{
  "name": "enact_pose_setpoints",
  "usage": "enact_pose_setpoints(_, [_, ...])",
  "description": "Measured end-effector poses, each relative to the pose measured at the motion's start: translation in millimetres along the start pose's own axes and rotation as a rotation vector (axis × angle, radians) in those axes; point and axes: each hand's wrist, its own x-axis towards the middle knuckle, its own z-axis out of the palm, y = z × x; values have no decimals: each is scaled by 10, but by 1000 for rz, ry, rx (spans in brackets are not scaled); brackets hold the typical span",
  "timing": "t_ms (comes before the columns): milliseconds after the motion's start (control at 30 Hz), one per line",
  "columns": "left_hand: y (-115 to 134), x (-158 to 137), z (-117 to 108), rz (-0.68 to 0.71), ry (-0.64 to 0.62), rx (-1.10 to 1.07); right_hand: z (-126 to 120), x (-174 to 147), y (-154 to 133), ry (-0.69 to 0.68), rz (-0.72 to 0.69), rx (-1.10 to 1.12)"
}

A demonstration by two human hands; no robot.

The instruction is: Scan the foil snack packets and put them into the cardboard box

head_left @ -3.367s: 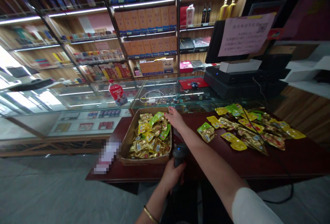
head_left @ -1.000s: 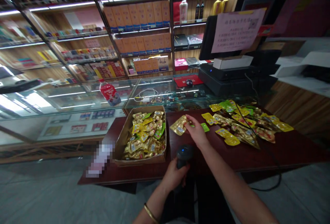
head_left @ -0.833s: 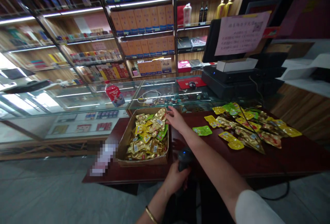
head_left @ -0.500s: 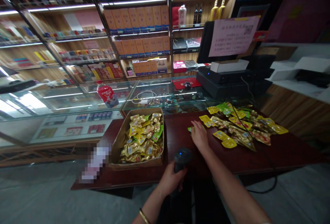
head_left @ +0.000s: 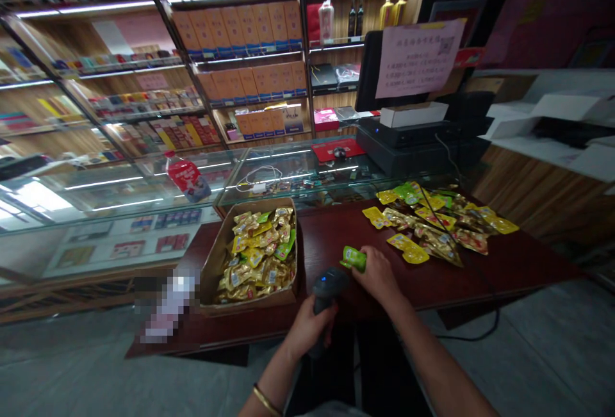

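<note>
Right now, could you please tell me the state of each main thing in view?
Scanner: gripped in the left hand, blue light on.
Green packet: held in the right hand.
Box: open, filled with packets.
Loose packets: spread on the table.
Bottle: standing, capped.
Computer screen: partly covered by a paper.

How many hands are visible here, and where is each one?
2. The left hand grips the dark scanner by the front edge of the desk; the right hand, farther right, holds a green packet. Some fingers are partly hidden, but no other hand shows.
</note>
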Motion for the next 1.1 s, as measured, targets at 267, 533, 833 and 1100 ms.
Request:
enact_pose_setpoints(267, [-13, -36, -57, 3, 5, -73, 18, -140, 30, 1, 14, 332])
enact_pose_setpoints(533, [-72, -33, -47, 63, 27, -98, 14, -139, 38, 8, -13, 330])
enact_pose_setpoints(833, [-14, -60, -27, 80, 17, -80, 85, -153, 74, 77, -46, 282])
enact_pose_setpoints(1100, [-5, -40, -3, 81, 37, -65, 13, -142, 24, 0, -3, 368])
